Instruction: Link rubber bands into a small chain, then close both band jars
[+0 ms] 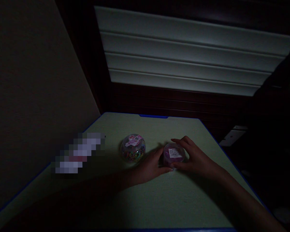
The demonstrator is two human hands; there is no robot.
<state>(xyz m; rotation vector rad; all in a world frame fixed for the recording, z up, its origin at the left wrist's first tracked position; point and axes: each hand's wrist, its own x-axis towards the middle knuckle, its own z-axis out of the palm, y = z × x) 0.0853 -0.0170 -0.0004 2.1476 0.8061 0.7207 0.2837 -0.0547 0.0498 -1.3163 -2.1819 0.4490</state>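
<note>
A small round plastic tub [168, 158] with pinkish-purple contents and a white printed label on its lid is between my hands on the tabletop. My left hand [148, 166] curls round the tub's left and near side, its thumb along the front. From the right, my right hand [194, 158] grips the upper part by the lid, thumb at the near edge and fingers over the far edge. To the left of my left hand stands a clear round jar [133, 151] of multicoloured small items, a pink sticker across its lid.
The pale table [145, 206] has a blue rim. A pixelated pale item [79, 153] lies at its left side, by a wall [38, 80]. Behind is a dark-framed slatted panel [183, 48]. A white box-like object [233, 137] is beyond the right edge, in shadow.
</note>
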